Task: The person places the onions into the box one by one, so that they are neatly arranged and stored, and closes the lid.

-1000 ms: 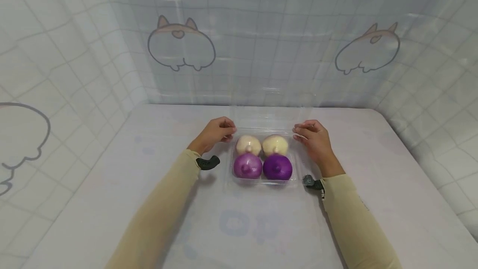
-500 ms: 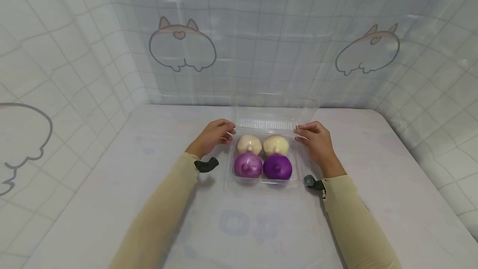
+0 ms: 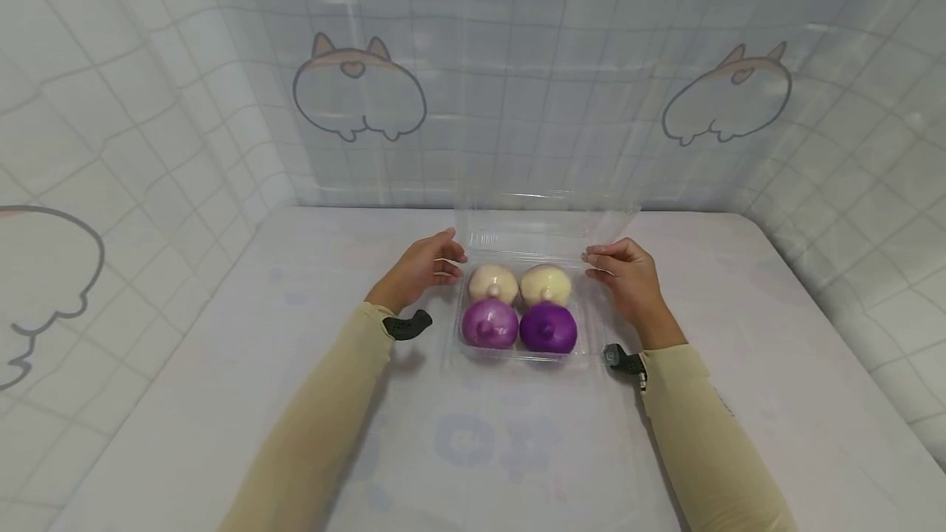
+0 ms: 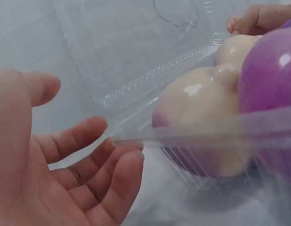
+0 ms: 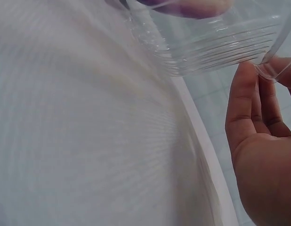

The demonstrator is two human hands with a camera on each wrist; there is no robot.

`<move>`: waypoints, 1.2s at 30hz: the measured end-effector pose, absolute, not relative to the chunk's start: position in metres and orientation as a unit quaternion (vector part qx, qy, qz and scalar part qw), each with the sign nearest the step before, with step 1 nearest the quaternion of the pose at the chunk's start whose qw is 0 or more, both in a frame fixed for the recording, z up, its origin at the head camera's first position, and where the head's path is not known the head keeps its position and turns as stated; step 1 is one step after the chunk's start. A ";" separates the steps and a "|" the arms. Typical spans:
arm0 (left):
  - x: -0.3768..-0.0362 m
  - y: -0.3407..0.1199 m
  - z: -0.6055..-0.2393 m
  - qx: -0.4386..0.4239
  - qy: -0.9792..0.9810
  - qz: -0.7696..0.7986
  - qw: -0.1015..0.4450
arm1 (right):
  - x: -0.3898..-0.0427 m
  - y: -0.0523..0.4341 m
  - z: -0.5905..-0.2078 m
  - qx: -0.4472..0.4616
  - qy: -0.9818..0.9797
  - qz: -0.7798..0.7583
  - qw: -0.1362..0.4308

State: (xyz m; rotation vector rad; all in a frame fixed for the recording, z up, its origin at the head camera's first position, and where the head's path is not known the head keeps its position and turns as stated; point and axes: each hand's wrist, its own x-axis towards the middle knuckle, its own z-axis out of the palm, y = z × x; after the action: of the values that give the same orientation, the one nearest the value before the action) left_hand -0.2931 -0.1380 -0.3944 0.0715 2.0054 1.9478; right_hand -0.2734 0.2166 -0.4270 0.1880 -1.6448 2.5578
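Observation:
In the head view a clear plastic clamshell box [image 3: 523,357] stands on the table, its transparent lid [image 3: 528,224] raised at the back. Two pale, onion-shaped vegetables [image 3: 545,284] sit in its back row, with two purple onion-shaped ones [image 3: 549,327] in front. My left hand [image 3: 423,268] is at the back left corner. The left wrist view shows its fingertips [image 4: 129,162] against the box rim, thumb held apart. My right hand [image 3: 628,282] pinches the rim at the back right corner between thumb and fingers, as the right wrist view shows [image 5: 265,110].
The white table [image 3: 473,442] extends around the box, with its far edge just behind the lid. A wall covering [image 3: 547,64] with a grid pattern and cartoon drawings rises at the back and sides. Dark wrist camera mounts [image 3: 406,325] sit close to the box.
The raised lid has tilted farther back and its top edge sits lower. My left thumb has lifted away from the fingers. The right hand keeps its place at the corner.

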 end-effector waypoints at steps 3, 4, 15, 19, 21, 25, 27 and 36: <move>-0.293 -0.138 -0.392 0.015 0.703 0.688 0.179 | -0.273 0.216 -0.426 0.061 -0.543 0.836 0.050; -0.293 -0.138 -0.391 0.012 0.703 0.688 0.180 | -0.273 0.216 -0.426 0.061 -0.544 0.835 0.051; -0.287 -0.135 -0.374 -0.017 0.722 0.666 0.187 | -0.273 0.217 -0.425 0.058 -0.567 0.820 0.060; -0.285 -0.135 -0.369 -0.023 0.721 0.665 0.193 | -0.274 0.218 -0.426 0.062 -0.569 0.818 0.058; -0.285 -0.134 -0.368 -0.024 0.725 0.660 0.195 | -0.274 0.218 -0.426 0.065 -0.570 0.817 0.057; -0.283 -0.133 -0.366 -0.027 0.736 0.648 0.193 | -0.275 0.217 -0.425 0.068 -0.569 0.818 0.051; -0.282 -0.133 -0.365 -0.032 0.738 0.647 0.191 | -0.276 0.217 -0.425 0.070 -0.566 0.820 0.047; -0.277 -0.136 -0.371 -0.019 0.730 0.655 0.192 | -0.273 0.220 -0.423 0.059 -0.589 0.806 0.017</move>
State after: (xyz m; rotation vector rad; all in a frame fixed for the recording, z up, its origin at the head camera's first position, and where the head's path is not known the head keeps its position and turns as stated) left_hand -0.2771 -0.1358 -0.3707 -0.0543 2.0507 1.8405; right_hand -0.2733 0.2201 -0.4227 0.1848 -1.8293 2.5047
